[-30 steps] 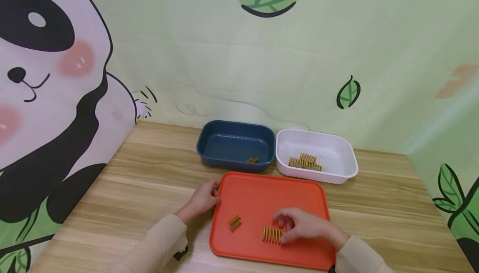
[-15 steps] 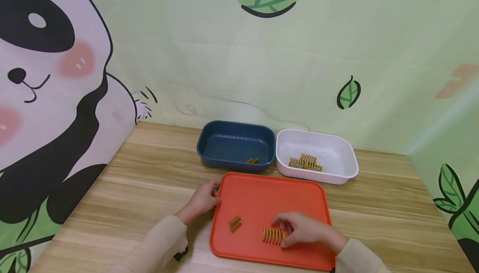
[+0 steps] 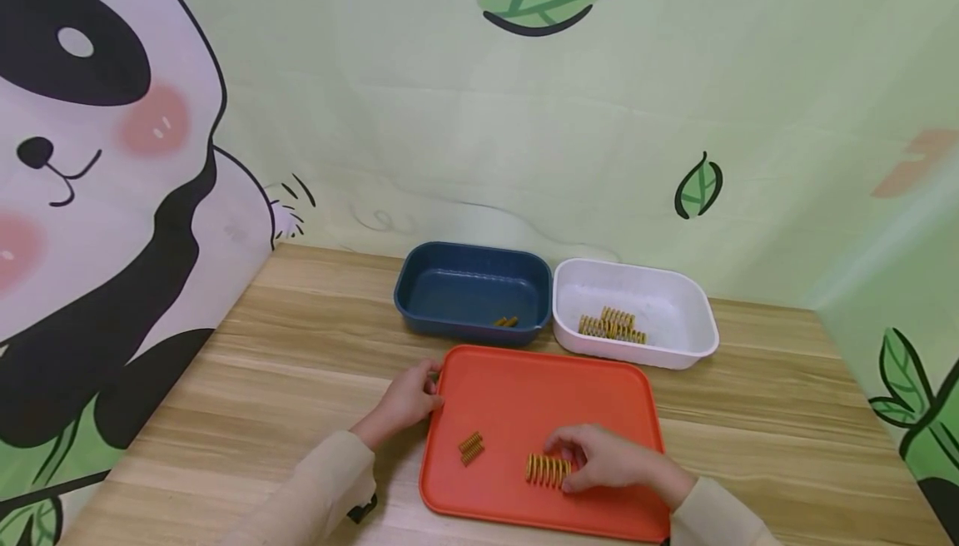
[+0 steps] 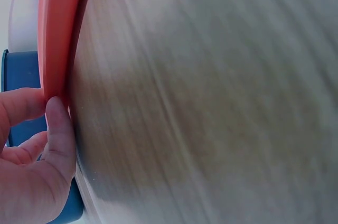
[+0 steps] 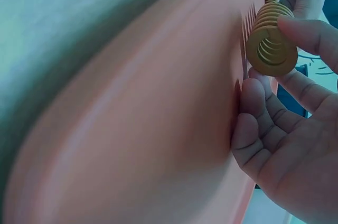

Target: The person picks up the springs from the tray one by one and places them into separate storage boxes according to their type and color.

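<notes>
A large gold coil spring (image 3: 549,470) lies on its side on the red tray (image 3: 539,392). My right hand (image 3: 607,456) pinches its right end, the thumb (image 5: 309,36) on one side and a finger behind it in the right wrist view. The other right fingers are bent and rest near the tray surface. Two small gold springs (image 3: 470,448) lie side by side at the tray's left. My left hand (image 3: 408,396) holds the tray's left edge; in the left wrist view, its thumb and a finger (image 4: 24,103) pinch the red rim.
Behind the tray stands a dark blue bin (image 3: 472,332) with small gold springs (image 3: 505,321) in its front right corner. Against its right side is a white bin (image 3: 674,300) holding several larger springs (image 3: 610,325). The wood table (image 3: 300,346) meets a printed backdrop behind the bins.
My right fingers have come down a little and closed in on the end of the large spring. The left hand stays on the tray edge.
</notes>
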`<move>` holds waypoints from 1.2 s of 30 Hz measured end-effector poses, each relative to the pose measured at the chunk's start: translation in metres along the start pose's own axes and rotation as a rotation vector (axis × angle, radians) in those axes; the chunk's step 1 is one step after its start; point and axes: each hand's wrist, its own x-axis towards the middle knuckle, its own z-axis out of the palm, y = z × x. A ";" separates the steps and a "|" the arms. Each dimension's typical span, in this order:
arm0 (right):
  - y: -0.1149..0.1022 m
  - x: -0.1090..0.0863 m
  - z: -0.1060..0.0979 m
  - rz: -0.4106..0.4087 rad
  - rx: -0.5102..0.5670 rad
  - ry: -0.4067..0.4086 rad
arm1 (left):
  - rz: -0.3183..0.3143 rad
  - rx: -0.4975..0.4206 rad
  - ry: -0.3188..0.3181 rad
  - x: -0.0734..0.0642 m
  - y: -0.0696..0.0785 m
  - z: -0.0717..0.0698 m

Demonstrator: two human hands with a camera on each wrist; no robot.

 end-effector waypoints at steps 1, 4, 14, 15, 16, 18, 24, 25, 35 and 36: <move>0.000 0.000 0.000 -0.002 0.000 0.006 | -0.034 -0.003 -0.001 0.000 0.002 0.000; 0.000 0.001 0.001 -0.030 0.019 0.023 | -0.051 0.016 0.006 -0.001 0.004 0.001; 0.002 0.003 0.002 -0.038 0.078 0.084 | -0.047 0.039 0.020 0.001 0.001 0.003; 0.002 0.003 0.003 -0.036 0.082 0.094 | -0.047 0.037 0.021 0.001 0.000 0.003; 0.002 0.004 0.003 -0.034 0.083 0.104 | -0.046 0.034 0.021 0.001 0.000 0.003; 0.001 0.004 0.003 -0.029 0.089 0.118 | -0.051 0.026 0.020 0.001 0.001 0.003; 0.001 0.004 0.002 -0.020 0.105 0.151 | -0.051 0.028 0.016 0.001 0.002 0.002; 0.000 0.003 0.002 -0.020 0.108 0.157 | -0.052 0.027 0.014 0.001 0.002 0.002; -0.004 0.002 -0.007 -0.036 0.091 0.204 | -0.059 0.026 0.007 0.002 0.001 0.002; -0.004 0.002 -0.008 -0.038 0.092 0.208 | -0.058 0.029 0.007 0.002 0.001 0.002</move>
